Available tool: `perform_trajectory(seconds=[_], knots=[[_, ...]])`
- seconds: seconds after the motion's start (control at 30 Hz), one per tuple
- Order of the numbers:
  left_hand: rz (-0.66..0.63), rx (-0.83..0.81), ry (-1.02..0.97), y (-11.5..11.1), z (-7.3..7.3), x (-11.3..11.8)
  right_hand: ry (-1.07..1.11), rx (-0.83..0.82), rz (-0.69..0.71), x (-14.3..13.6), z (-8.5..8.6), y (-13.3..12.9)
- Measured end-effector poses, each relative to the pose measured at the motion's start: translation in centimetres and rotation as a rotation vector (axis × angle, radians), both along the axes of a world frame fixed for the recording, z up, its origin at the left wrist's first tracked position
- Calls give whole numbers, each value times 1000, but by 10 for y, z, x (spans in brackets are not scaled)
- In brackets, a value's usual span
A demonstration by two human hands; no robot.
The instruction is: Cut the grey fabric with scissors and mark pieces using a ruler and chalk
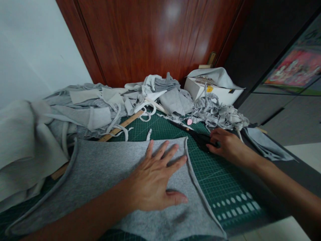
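Note:
A grey fabric panel (107, 167) with curled edges lies spread over a green cutting mat (215, 174). My left hand (156, 180) rests flat on the panel near its upper right corner, fingers spread. To the right of the panel, my right hand (225, 144) closes round the handles of black scissors (198, 135), whose blades point away to the upper left over the mat. Part of the handles is hidden by the fingers. Beside the blades sits a small pink piece (189, 122).
Fabric pieces (85, 110) are heaped along the left and back. A wooden ruler (122, 125) lies partly under them. At the back right stands a white box (215, 90), with a tangle of fabric strips (218, 112) before it. Behind is a wooden door (150, 40).

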State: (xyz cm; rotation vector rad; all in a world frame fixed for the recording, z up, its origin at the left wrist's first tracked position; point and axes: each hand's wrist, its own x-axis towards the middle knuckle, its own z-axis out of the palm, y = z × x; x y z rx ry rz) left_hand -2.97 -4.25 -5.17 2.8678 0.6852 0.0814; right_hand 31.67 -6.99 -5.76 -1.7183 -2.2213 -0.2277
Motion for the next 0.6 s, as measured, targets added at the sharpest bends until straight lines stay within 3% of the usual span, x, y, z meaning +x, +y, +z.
perform_trajectory(seconds=[0.13, 0.23, 0.33, 0.4, 0.5, 0.6], knots=[[3, 1, 9, 0, 0, 0, -75, 37, -101, 0, 9, -7], [6, 3, 10, 1, -1, 1, 83, 109, -88, -39, 21, -15], [3, 19, -15, 1, -3, 2, 255, -117, -135, -83, 28, -5], [-1, 35, -42, 0, -4, 2, 264, -221, -116, -100, 26, 11], [11, 60, -103, -1, -7, 1, 350, -199, -61, -108, 18, 32], [115, 66, -259, 2, -13, 1, 425, -126, 57, -106, 10, 29]])
